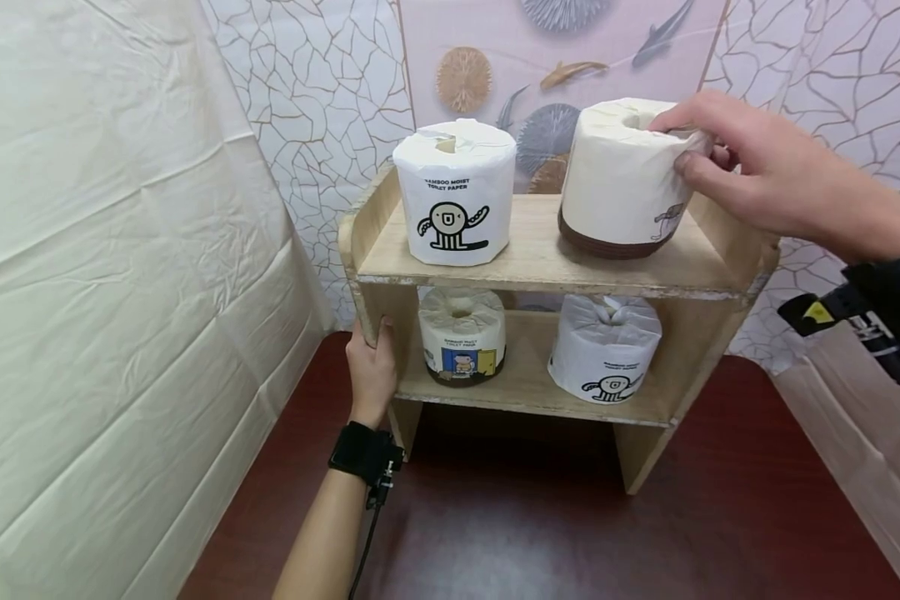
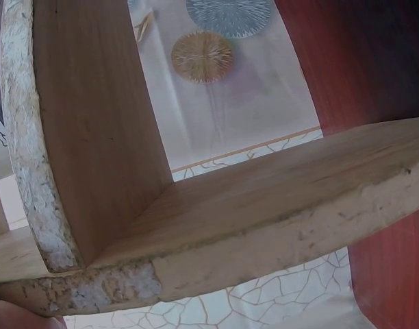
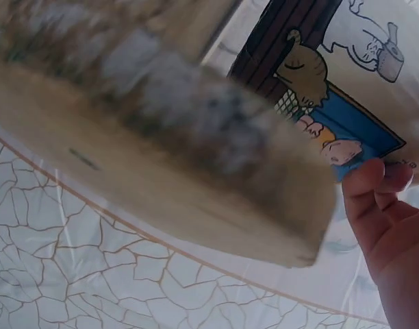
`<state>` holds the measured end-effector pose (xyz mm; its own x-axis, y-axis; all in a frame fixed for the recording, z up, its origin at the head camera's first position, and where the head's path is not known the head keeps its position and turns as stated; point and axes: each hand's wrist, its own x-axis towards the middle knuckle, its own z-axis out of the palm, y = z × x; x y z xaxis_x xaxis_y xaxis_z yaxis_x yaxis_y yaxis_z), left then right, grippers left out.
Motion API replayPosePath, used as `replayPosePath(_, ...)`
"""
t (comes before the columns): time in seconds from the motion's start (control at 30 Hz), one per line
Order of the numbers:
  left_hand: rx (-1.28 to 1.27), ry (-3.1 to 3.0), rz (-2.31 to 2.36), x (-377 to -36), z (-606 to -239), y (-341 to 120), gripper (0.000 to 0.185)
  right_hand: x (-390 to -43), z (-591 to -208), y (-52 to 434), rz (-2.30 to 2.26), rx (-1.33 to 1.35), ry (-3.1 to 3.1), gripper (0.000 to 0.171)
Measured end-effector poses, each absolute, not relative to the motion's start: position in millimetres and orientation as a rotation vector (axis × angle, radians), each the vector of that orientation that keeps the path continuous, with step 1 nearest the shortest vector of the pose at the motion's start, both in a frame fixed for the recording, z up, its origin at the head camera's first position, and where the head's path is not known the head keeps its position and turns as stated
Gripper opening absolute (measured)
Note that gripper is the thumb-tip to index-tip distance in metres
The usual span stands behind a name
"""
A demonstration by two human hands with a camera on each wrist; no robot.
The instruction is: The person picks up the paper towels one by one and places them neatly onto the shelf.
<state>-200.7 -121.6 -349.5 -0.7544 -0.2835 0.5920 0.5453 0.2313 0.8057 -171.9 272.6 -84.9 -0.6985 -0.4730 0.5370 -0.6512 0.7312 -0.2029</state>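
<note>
My right hand [image 1: 757,158] pinches the upper rim of a cream toilet roll [image 1: 622,175] with a brown base, at the right of the wooden shelf's top board [image 1: 540,268]. This roll leans slightly; whether its base touches the board I cannot tell. Cartoon figures on its wrapper [image 3: 381,110] show in the right wrist view, beside my fingers [image 3: 363,179]. At the shelf's left side panel [image 1: 367,308], my left hand [image 1: 371,367] grips the edge, its fingers partly hidden. A white toilet roll [image 1: 457,200] stands upright on the top board's left.
On the lower board [image 1: 528,354] stand a cream toilet roll [image 1: 461,337] at left and a white toilet roll [image 1: 607,350] at right. The shelf rests on a dark red table [image 1: 495,533]. Patterned sheeting [image 1: 322,92] hangs behind, and pale cloth [image 1: 120,250] at the left.
</note>
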Motion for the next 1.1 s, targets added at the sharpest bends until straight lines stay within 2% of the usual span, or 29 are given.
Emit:
replayPosePath(0.17,-0.263,-1.848,-1.585,-219,-370,-130,0.032,-166,-81,269,0.455,0.779,-2.484,0.037)
replayPosePath(0.43,-0.270,-1.848,-1.602,-221,-370,-128,0.033,-155,-79,260,0.339,0.659,-2.470,0.037)
replayPosePath(0.7,-0.227,-1.832,-1.636,-219,-369,-128,0.033,-146,-72,240,0.262,0.540,-2.478,0.043)
replayPosePath(1.1,-0.248,-1.845,-1.607,-219,-370,-130,0.035,-143,-74,223,0.144,0.472,-2.496,0.045)
